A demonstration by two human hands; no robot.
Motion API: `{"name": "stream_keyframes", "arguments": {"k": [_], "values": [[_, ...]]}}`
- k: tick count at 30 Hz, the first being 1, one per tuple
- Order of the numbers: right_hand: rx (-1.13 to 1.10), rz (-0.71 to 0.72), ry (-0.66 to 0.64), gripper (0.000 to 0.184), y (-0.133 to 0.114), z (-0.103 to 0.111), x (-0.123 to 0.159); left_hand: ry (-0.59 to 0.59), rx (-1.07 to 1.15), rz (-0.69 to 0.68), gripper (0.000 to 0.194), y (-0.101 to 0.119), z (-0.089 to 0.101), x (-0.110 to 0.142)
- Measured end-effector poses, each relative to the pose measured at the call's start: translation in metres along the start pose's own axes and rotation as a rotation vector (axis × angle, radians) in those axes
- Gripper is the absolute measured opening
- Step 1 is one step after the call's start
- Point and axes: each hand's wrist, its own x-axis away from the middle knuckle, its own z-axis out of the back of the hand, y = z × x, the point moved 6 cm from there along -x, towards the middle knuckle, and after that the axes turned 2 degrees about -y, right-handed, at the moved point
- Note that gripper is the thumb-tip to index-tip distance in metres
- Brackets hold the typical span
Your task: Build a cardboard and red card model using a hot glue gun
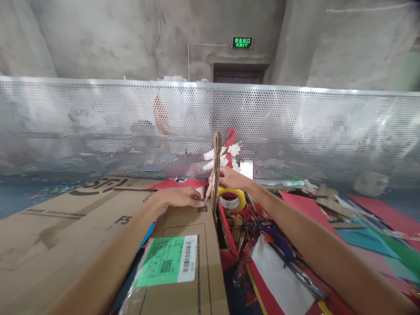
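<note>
My left hand (185,197) lies flat across the far end of a brown cardboard piece (183,223) with a green and white shipping label (169,260). Its fingertips rest near a small printed mark. My right hand (231,178) is closed around a slim, pale pencil (209,190), its point down on the cardboard near my left fingertips. A tall, narrow cardboard strip (216,166) with a rounded top stands upright between the hands, hiding part of my right fingers. Just behind my right hand are white paper flowers (234,149) and a red looped strip (231,134).
A yellow tape roll (241,199) lies beside a red-edged box (229,234). Right of it are a blue glue gun (284,249), scissors-like metal tool (308,282) and coloured sheets (370,240). A large cardboard sheet (82,223) covers the left. A perforated metal panel (278,127) runs behind.
</note>
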Motion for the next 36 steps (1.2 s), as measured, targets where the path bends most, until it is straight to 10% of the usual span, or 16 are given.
{"name": "stream_keyframes", "arguments": {"k": [11, 23, 36], "values": [[-0.067, -0.008, -0.016, 0.034, 0.0, 0.0, 0.002, -0.003, -0.005, 0.0, 0.046, 0.005, 0.001, 0.003], [-0.356, 0.111, 0.75, 0.031, -0.037, 0.06, 0.068, -0.01, 0.019, -0.011, 0.047, 0.001, 0.0, -0.001], [-0.332, 0.044, 0.663, 0.029, -0.045, 0.038, 0.094, 0.118, 0.241, -0.091, 0.04, -0.004, 0.004, -0.003]]}}
